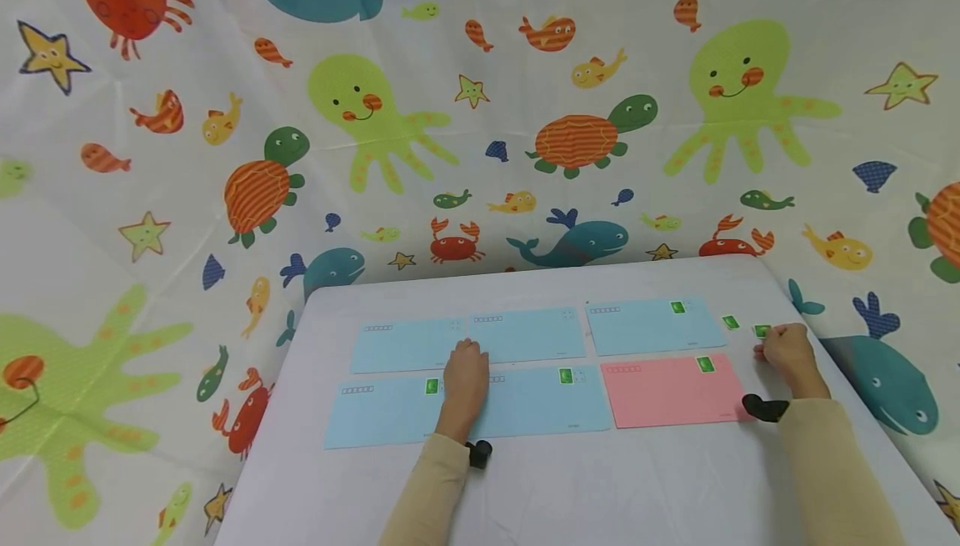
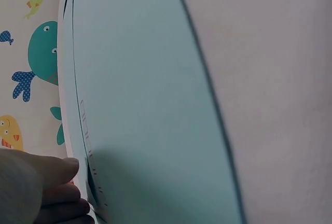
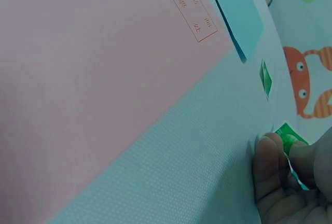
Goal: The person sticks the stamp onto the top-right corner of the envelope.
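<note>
My right hand (image 1: 791, 360) is beyond the right end of the pink envelope, pinching a green stamp (image 3: 289, 135) between thumb and fingers. A second green stamp (image 1: 731, 323) lies on the table just left of it. With fingers loosely bent, my left hand (image 1: 466, 383) rests where the blue envelopes meet, over the edge of the lower middle blue envelope (image 1: 540, 408). In the left wrist view, its fingertips are right at that envelope's upper edge, beside the row of printed boxes. The pink envelope (image 1: 667, 396) bears a green stamp (image 1: 706, 364) at its upper right.
An upper left blue envelope (image 1: 405, 346) and an upper middle one (image 1: 528, 336) show no stamp. The upper right blue envelope (image 1: 652, 329) and lower left one (image 1: 382, 413) each carry a green stamp. A white-covered table (image 1: 570, 488) stands against a sea-animal curtain (image 1: 510, 71).
</note>
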A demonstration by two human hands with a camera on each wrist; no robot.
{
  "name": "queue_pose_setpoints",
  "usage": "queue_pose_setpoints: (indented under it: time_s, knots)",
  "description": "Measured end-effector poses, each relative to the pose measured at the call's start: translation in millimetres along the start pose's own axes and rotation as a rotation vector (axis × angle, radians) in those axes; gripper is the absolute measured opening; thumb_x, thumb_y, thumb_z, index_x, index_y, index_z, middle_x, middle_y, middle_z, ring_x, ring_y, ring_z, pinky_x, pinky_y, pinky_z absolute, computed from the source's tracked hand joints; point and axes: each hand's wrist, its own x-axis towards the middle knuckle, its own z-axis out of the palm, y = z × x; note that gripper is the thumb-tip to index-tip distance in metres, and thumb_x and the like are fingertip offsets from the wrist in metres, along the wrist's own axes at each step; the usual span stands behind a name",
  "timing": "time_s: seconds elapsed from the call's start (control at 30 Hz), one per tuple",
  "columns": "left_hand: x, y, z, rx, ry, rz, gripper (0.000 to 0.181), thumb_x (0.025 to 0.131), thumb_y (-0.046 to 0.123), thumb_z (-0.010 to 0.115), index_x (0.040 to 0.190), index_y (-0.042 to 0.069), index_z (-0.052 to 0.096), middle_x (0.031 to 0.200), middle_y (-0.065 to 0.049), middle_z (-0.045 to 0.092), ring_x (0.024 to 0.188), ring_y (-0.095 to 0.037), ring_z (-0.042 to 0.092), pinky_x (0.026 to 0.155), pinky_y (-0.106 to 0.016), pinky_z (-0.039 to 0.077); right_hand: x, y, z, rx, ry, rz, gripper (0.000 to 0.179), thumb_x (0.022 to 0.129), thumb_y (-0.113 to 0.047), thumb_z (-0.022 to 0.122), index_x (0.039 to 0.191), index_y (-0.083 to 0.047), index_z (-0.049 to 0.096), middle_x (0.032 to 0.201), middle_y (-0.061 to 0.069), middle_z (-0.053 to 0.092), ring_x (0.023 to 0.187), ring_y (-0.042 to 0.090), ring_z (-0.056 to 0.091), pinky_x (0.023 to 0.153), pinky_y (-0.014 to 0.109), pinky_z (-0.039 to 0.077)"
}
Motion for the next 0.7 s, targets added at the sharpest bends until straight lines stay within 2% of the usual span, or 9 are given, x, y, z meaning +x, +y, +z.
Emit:
queue_pose_setpoints:
  time_s: [0.37, 0.57, 0.7]
  knots:
    - [-1.2, -3.4, 5.9, 0.023, -0.002, 0.002, 0.026, 0.094, 0.012, 0.069, 0.108, -0.009, 0.072, 0.119, -0.022, 0.071, 0.115, -0.036, 0.068, 0.095, -0.046, 0.057, 0.9, -0.6, 2.4, 0.006, -0.004, 0.026, 0.039, 0.106, -0.017, 0.021, 0.134, 0.011, 0.022, 0.097, 0.02, 0.057, 0.094, 0.031, 0.057, 0.093, 0.051, 0.043]
    - [-1.8, -3.2, 6.1, 0.054, -0.006, 0.03, 0.026, 0.094, 0.012, 0.068, 0.107, -0.01, 0.073, 0.121, -0.022, 0.07, 0.12, -0.036, 0.066, 0.096, -0.046, 0.056, -0.5, -1.2, 3.1, 0.007, 0.01, 0.031, 0.041, 0.106, -0.016, 0.02, 0.137, 0.011, 0.022, 0.101, 0.021, 0.056, 0.087, 0.025, 0.058, 0.087, 0.045, 0.046]
    - [-1.4, -3.0, 7.5, 0.061, -0.006, 0.032, 0.026, 0.095, 0.012, 0.068, 0.107, -0.01, 0.073, 0.122, -0.023, 0.07, 0.121, -0.036, 0.066, 0.095, -0.046, 0.057, -3.4, 0.3, 3.9, 0.009, 0.031, 0.021, 0.044, 0.107, -0.017, 0.021, 0.14, 0.011, 0.021, 0.106, 0.024, 0.056, 0.088, 0.026, 0.059, 0.086, 0.044, 0.046]
